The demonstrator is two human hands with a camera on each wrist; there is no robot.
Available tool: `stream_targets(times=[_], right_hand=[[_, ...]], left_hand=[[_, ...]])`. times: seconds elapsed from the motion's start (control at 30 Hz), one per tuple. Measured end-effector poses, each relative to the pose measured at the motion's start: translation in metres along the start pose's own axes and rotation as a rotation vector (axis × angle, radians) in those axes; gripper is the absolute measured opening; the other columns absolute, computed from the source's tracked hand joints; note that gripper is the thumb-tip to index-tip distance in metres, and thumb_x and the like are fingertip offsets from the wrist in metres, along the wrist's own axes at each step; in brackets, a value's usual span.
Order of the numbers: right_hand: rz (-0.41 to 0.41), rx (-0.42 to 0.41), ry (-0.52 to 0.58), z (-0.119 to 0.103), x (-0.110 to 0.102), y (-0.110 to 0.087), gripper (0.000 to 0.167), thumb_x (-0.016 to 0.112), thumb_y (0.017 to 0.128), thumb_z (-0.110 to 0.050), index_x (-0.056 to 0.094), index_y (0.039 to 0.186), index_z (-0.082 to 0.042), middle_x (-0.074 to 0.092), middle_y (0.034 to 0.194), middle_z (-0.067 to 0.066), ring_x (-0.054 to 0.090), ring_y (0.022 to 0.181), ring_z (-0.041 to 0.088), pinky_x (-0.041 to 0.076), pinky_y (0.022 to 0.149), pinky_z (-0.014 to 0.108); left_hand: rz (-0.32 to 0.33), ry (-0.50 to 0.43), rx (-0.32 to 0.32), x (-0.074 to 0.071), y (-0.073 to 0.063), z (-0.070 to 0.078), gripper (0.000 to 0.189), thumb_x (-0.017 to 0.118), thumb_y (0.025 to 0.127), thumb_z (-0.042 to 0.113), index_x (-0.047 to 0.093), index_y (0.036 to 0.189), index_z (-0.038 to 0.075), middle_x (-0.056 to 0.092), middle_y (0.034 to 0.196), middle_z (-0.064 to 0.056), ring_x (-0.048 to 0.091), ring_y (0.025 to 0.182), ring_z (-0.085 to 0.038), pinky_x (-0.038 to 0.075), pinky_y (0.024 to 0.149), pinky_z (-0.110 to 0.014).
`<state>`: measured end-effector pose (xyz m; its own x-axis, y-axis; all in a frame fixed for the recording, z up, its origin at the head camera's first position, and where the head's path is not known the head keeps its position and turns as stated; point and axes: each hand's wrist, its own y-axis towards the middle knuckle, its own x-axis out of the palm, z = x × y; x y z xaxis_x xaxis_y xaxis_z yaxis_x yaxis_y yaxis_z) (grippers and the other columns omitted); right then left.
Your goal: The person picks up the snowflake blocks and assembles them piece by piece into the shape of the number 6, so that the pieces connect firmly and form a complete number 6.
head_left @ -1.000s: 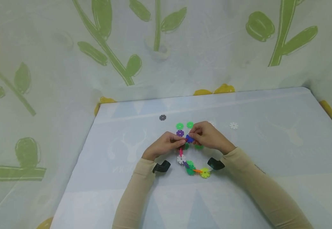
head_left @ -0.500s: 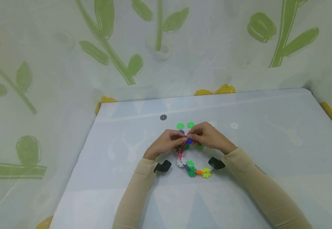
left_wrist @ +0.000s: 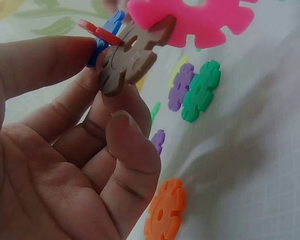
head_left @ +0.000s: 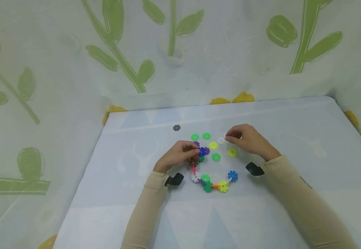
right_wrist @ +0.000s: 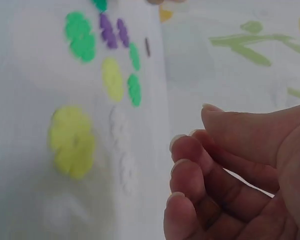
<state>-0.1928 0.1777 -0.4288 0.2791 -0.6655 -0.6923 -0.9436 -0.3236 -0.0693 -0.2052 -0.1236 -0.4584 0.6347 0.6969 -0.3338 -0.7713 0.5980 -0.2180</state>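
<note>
In the head view my left hand pinches the blue snowflake disc at the upper end of a chain of interlocking plastic discs. The left wrist view shows thumb and fingers on that blue disc, joined to a red disc, a brown disc and a pink disc. The chain curves down past a white disc and a yellow disc to another blue disc. My right hand hovers beside a loose white disc, fingers loosely bent with nothing between them.
Loose discs lie on the table: two bright green discs at the back, a yellow disc, a green disc and a dark grey disc. An orange disc lies under the left hand. A leaf-patterned wall covering borders the table's far edge.
My right hand has let go of the blue disc and moved right and back toward the white discs. The left hand keeps its pinch on the chain, nearly in place.
</note>
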Motion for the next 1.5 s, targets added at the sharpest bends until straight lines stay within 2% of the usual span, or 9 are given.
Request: stream_targets(times=[0.2, 0.4, 0.6, 0.77, 0.9, 1.0, 1.17, 1.3, 1.5], right_hand=[[-0.083, 0.062, -0.083, 0.014, 0.002, -0.003, 0.028, 0.074, 0.095, -0.021, 0.072, 0.118, -0.003, 0.067, 0.096, 0.008, 0.056, 0.087, 0.022, 0.049, 0.076, 0.032], [-0.119, 0.025, -0.118, 0.021, 0.008, -0.008, 0.034, 0.082, 0.088, -0.017, 0.071, 0.117, -0.003, 0.066, 0.100, 0.009, 0.058, 0.093, 0.023, 0.051, 0.085, 0.038], [-0.131, 0.027, -0.120, 0.024, 0.010, -0.011, 0.029, 0.082, 0.087, -0.011, 0.069, 0.111, -0.003, 0.067, 0.103, 0.009, 0.057, 0.092, 0.023, 0.053, 0.085, 0.038], [-0.180, 0.014, -0.103, 0.023, 0.008, -0.009, 0.016, 0.079, 0.089, -0.008, 0.069, 0.101, -0.007, 0.065, 0.094, 0.006, 0.056, 0.087, 0.021, 0.052, 0.080, 0.034], [-0.181, -0.036, -0.069, 0.017, 0.004, -0.005, 0.011, 0.074, 0.092, -0.005, 0.074, 0.102, -0.008, 0.071, 0.096, 0.004, 0.058, 0.087, 0.019, 0.053, 0.080, 0.032], [-0.145, -0.060, -0.023, 0.008, 0.002, -0.002, 0.013, 0.073, 0.095, -0.008, 0.077, 0.107, -0.008, 0.075, 0.100, 0.004, 0.061, 0.088, 0.018, 0.055, 0.080, 0.031], [-0.092, -0.093, 0.071, -0.009, 0.001, 0.002, 0.013, 0.071, 0.098, -0.013, 0.076, 0.106, -0.005, 0.076, 0.097, 0.009, 0.066, 0.081, 0.020, 0.055, 0.073, 0.027], [-0.078, -0.113, 0.126, -0.018, 0.006, 0.003, 0.013, 0.071, 0.098, -0.013, 0.076, 0.106, -0.004, 0.076, 0.098, 0.014, 0.070, 0.082, 0.021, 0.057, 0.076, 0.025], [-0.081, -0.148, 0.192, -0.023, 0.018, 0.003, 0.009, 0.071, 0.097, -0.010, 0.075, 0.103, -0.004, 0.077, 0.100, 0.012, 0.074, 0.089, 0.026, 0.059, 0.078, 0.023]], left_hand=[[0.000, -0.017, -0.004, -0.003, 0.001, -0.001, 0.023, 0.065, 0.102, 0.021, 0.074, 0.115, 0.004, 0.068, 0.094, 0.000, 0.056, 0.076, -0.013, 0.050, 0.066, -0.025], [0.009, -0.015, -0.016, -0.003, 0.001, 0.002, 0.023, 0.064, 0.103, 0.021, 0.073, 0.115, 0.004, 0.067, 0.092, 0.001, 0.055, 0.076, -0.013, 0.049, 0.065, -0.024], [0.005, -0.010, -0.015, -0.003, 0.003, 0.003, 0.024, 0.065, 0.102, 0.021, 0.073, 0.116, 0.004, 0.068, 0.093, 0.000, 0.055, 0.077, -0.013, 0.050, 0.067, -0.024], [0.000, -0.013, -0.021, -0.003, 0.005, 0.000, 0.024, 0.065, 0.102, 0.021, 0.073, 0.117, 0.004, 0.068, 0.094, 0.000, 0.056, 0.078, -0.013, 0.051, 0.068, -0.024], [-0.003, -0.011, -0.021, -0.003, 0.005, -0.001, 0.024, 0.065, 0.102, 0.021, 0.073, 0.117, 0.004, 0.070, 0.095, -0.002, 0.057, 0.078, -0.013, 0.051, 0.069, -0.024], [0.001, -0.006, -0.020, -0.002, 0.005, -0.001, 0.024, 0.065, 0.102, 0.021, 0.073, 0.116, 0.004, 0.070, 0.096, -0.003, 0.057, 0.079, -0.013, 0.050, 0.070, -0.024], [-0.002, -0.012, -0.022, -0.001, 0.003, -0.002, 0.024, 0.065, 0.103, 0.021, 0.073, 0.116, 0.003, 0.071, 0.095, -0.002, 0.058, 0.078, -0.013, 0.051, 0.071, -0.024], [-0.021, -0.017, -0.036, 0.001, 0.002, -0.002, 0.023, 0.065, 0.103, 0.021, 0.073, 0.116, 0.005, 0.071, 0.091, -0.001, 0.059, 0.076, -0.014, 0.052, 0.070, -0.025], [-0.038, -0.024, -0.050, 0.002, 0.001, -0.004, 0.022, 0.064, 0.103, 0.023, 0.074, 0.113, 0.006, 0.070, 0.087, -0.001, 0.058, 0.074, -0.015, 0.050, 0.068, -0.025]])
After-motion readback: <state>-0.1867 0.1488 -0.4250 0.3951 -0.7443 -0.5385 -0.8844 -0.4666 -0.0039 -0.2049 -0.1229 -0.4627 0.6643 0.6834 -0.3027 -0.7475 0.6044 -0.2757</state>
